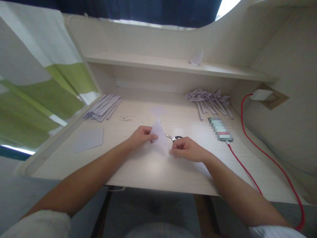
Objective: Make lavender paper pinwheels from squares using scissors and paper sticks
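A pale sheet of paper (160, 138) is held up in front of me, its pointed top leaning away over the desk. Thumb and fingers of my left hand (142, 136) pinch its left side. My right hand (187, 149) is closed, with thumb and fingertips at the paper's lower right corner. Just behind the right hand lies a pair of scissors (176, 138) with dark handles, partly covered by the fingers. Another faint pale paper piece (158, 110) lies flat beyond the held sheet.
Rolled paper sticks (104, 107) lie at the left, near small pale pieces (126, 118) and a paper stack (89, 140). Paper pinwheels (209, 99) on sticks are back right. A phone (220, 129) with a red cable (244, 168) lies right. A folded paper (196, 59) sits on the shelf (148, 62).
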A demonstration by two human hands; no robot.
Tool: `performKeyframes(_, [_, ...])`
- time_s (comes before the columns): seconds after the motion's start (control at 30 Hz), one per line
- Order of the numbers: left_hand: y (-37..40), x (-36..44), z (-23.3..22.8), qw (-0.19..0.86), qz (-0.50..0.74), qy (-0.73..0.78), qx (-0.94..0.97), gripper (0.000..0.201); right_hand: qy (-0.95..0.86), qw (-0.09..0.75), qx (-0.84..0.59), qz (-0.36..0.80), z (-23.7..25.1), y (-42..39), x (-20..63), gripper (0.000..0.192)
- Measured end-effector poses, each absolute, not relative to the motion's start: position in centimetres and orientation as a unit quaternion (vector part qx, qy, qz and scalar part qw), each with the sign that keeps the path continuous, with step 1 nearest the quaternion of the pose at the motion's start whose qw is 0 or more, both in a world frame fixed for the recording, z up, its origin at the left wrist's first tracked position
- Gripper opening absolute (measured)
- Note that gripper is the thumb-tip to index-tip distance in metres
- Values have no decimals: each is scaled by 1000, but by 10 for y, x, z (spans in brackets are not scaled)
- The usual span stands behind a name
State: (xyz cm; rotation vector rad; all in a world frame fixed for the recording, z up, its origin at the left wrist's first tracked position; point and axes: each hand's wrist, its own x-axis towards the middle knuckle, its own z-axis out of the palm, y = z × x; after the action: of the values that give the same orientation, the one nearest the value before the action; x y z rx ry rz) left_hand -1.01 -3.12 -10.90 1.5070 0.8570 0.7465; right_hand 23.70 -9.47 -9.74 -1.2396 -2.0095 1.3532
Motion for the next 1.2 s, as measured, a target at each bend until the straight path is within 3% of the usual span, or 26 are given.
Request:
performKeyframes(0.17, [-25, -12, -117, 593, 331, 377, 630, 19, -703, 292, -564, 320, -106, -85, 245, 17])
performKeyframes(0.33, [-22, -11, -125, 577, 315, 387, 646, 16, -741, 208, -612, 185, -108, -76, 255, 12])
performKeyframes(0.6, [-28, -7, -121, 562, 281, 382, 678, 8, -740, 117, -641, 166, -107, -74, 259, 10])
performKeyframes(0.7, [-25, -8, -124, 550, 287, 388, 681, 15, -722, 106, -665, 160, -106, -74, 259, 11])
performKeyframes(0.77, [-23, -9, -124, 524, 300, 403, 688, 21, -717, 95, -669, 168, -104, -73, 259, 12])
performKeyframes(1.03, [-28, -10, -111, 338, 402, 417, 742, 5, -703, 65, -694, 143, -101, -70, 258, 17])
performKeyframes(1.2, [-30, -10, -119, 320, 347, 351, 809, 4, -706, 64, -694, 125, -102, -70, 258, 16])
